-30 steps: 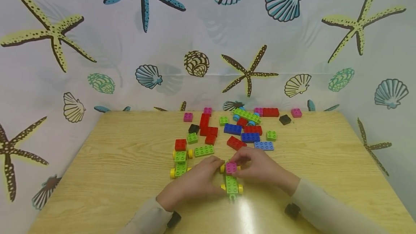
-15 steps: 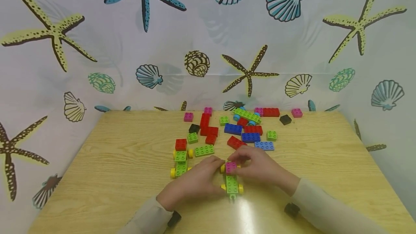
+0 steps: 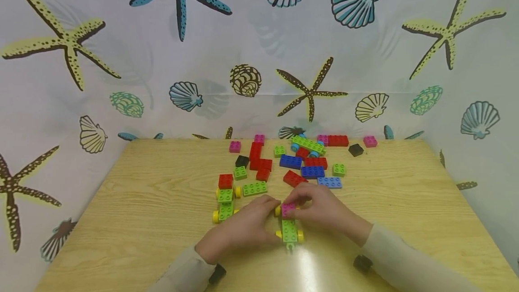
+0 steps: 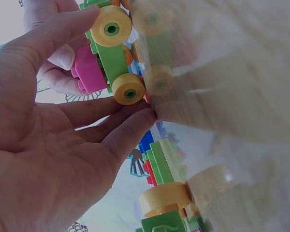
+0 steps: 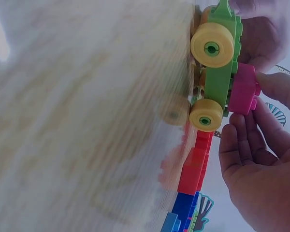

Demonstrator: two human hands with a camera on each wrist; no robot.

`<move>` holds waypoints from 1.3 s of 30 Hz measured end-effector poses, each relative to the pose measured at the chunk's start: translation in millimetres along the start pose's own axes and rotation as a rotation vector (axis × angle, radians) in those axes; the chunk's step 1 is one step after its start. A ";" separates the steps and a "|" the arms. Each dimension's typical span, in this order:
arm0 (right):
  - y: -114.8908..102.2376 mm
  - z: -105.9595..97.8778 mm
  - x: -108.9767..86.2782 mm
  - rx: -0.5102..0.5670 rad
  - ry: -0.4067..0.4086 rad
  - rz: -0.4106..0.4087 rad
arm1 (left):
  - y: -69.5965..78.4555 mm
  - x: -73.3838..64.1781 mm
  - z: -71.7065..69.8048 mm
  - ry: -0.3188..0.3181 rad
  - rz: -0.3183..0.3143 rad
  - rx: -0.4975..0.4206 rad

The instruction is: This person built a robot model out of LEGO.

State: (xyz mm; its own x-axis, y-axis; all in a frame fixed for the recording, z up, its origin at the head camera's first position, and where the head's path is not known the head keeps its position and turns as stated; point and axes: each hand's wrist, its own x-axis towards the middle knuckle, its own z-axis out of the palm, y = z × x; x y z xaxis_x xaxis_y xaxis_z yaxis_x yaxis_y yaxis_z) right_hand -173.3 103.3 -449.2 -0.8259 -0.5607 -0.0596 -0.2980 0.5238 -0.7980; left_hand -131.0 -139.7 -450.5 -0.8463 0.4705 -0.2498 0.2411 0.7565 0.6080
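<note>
On the table in front of me stands a green wheeled toy-car base (image 3: 289,231) with yellow wheels (image 5: 212,45). A pink building brick (image 3: 288,210) sits on its studs toward the far end. My left hand (image 3: 247,224) steadies the base from the left, thumb at the near wheel and fingertips at the far wheel, as the left wrist view shows. From the right, my right hand (image 3: 324,208) pinches the pink brick between thumb and fingers. In the right wrist view the brick (image 5: 242,89) lies close against the green studs (image 5: 236,48).
Left of the left hand stands another green wheeled base (image 3: 225,211) bearing a red brick (image 3: 225,180). Behind the hands lie several loose bricks, among them a long green brick (image 3: 255,188), a light blue brick (image 3: 330,182) and a blue-wheeled base (image 3: 308,144). A patterned curtain (image 3: 259,48) hangs behind.
The right thumb has slid slightly left over the near side of the pink brick. The left hand and the wheeled base stay in place.
</note>
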 end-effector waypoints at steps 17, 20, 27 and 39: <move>-1.8 0.9 1.2 -0.052 -0.006 0.005 | -1.7 1.0 1.0 -0.002 0.001 0.015; -3.2 1.0 1.4 -0.059 -0.007 0.010 | -2.3 1.4 1.0 -0.004 0.003 0.017; -4.8 2.4 1.8 -0.068 -0.007 0.027 | -2.5 2.0 2.2 0.008 0.017 0.030; 3.4 2.6 3.6 -0.036 0.003 0.046 | -3.7 3.2 1.4 0.008 0.020 0.020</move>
State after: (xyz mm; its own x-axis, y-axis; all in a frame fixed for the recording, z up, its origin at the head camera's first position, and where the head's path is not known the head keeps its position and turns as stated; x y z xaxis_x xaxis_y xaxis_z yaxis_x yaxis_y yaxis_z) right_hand -176.0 101.4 -453.8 -0.8402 -0.5341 -0.0938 -0.2769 0.5713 -0.7726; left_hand -133.9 -140.4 -454.6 -0.8449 0.4822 -0.2313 0.2679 0.7559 0.5973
